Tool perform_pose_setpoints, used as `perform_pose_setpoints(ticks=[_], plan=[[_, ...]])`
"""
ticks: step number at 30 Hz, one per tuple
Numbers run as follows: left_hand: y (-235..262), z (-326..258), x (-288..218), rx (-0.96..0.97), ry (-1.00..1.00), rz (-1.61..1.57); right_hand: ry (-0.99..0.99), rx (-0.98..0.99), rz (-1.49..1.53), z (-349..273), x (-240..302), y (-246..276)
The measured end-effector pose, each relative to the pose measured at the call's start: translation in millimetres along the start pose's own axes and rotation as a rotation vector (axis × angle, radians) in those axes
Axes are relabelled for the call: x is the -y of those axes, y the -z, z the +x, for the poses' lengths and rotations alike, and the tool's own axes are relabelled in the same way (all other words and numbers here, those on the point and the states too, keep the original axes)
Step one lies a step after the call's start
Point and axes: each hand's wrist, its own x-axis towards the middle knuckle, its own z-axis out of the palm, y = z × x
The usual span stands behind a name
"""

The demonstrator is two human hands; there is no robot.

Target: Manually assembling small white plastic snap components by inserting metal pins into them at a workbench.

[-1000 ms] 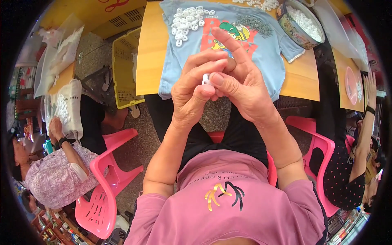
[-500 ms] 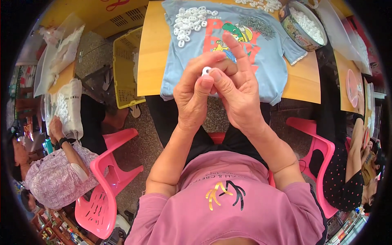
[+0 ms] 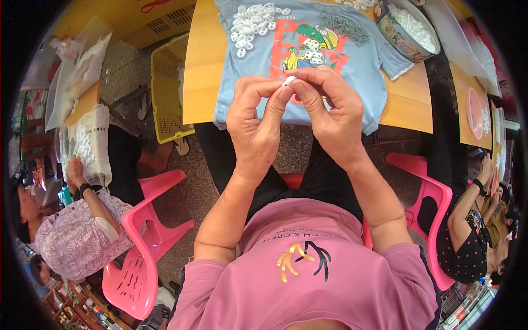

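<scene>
White and glossy, a small rounded plastic piece point(image 3: 289, 81) sits pinched between the fingertips of both hands as I watch from the head camera: the left hand point(image 3: 256, 129) grips it from the left with thumb and forefinger, and the right hand point(image 3: 330, 113) closes on it from the right, so the piece lies at the very tips, above both palms. Beneath it a soft light-blue cotton T-shirt with a cartoon dinosaur print point(image 3: 352, 60) is spread flat on a smooth pale wooden tabletop point(image 3: 199, 66). One loose heap of white plastic rings point(image 3: 254, 23), too many for me to count, rests on the shirt's upper left, well apart from the hands. One round printed metal tin point(image 3: 404, 27) at the upper right holds more white pieces. I count two pink moulded plastic chairs point(image 3: 146, 242), one on either side, and one yellow slotted plastic crate point(image 3: 165, 93) beside the table.
</scene>
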Motion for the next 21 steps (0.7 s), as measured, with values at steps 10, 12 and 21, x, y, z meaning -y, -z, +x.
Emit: perform_pose_setpoints(ticks=[10,12,21], plan=[[0.2,-6.2,-6.2,-0.02,0.108,0.042,-0.151,-0.223,0.08,2.4,2.4,16.2],[-1.1,-8.4,-7.8,-0.063,0.123,0.029,-0.208,-0.207,0.234,7.3,-5.2,25.5],[-2.6,-5.2,-10.6,-0.007,0.479,-0.49,-0.55,-0.053,0.793,10.8,11.7,26.0]])
